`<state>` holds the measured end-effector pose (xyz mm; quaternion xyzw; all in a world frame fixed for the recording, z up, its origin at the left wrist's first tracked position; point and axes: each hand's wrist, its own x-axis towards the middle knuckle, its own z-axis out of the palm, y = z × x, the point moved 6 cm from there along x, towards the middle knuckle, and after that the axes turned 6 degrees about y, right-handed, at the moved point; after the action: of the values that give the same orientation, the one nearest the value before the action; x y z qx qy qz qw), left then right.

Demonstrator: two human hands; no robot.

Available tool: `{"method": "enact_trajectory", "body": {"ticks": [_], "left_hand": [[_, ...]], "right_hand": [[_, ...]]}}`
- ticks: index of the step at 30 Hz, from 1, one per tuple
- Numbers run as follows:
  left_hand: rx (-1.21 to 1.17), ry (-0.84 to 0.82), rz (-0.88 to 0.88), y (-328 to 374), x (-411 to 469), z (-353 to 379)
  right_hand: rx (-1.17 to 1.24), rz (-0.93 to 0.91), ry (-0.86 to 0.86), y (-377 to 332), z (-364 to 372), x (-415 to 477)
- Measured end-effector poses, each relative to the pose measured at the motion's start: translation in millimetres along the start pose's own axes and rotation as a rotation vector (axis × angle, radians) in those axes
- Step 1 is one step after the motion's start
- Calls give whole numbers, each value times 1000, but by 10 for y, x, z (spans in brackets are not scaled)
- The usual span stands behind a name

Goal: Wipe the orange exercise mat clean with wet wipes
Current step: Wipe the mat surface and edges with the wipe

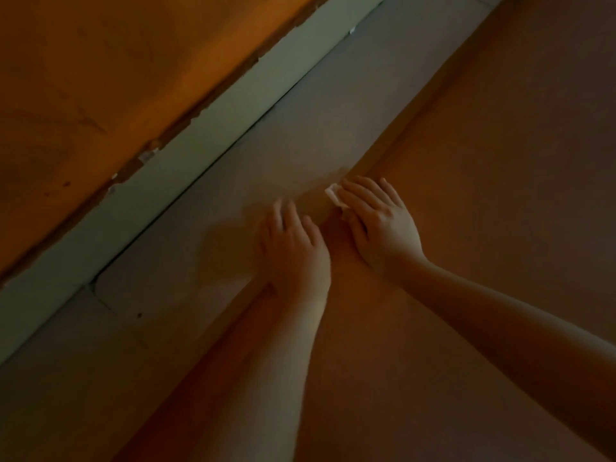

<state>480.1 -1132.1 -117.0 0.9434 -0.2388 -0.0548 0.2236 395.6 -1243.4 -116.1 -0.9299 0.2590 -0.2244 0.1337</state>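
Dim view down at 2 bare arms. Right hand [380, 225] presses a white wipe [334, 195] with straight fingers on the orange mat [483, 155] at its edge, beside grey floor [200, 261]. Left hand [293, 248] rests alongside, fingers spread, holding nothing. Probably mid-wipe; the next stroke calls for steady pressure along the edge

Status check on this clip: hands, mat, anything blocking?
Right hand flat, pressing wet wipe onto orange mat edge. Left hand open, resting on grey floor beside the mat. Nothing seen in the way; light dim.
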Motion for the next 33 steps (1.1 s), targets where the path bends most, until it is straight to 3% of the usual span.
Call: {"method": "enact_trajectory", "body": {"ticks": [4,29,33], "left_hand": [[98,110,-37,-23,71,168],[121,125,7,2,49,140],[132,149,1,29,28,103]], "right_hand": [[-19,-2,-14,18,29,11],[-23,26,-94,-19,47,7],[-24,-144,-134,44,4,110]]}}
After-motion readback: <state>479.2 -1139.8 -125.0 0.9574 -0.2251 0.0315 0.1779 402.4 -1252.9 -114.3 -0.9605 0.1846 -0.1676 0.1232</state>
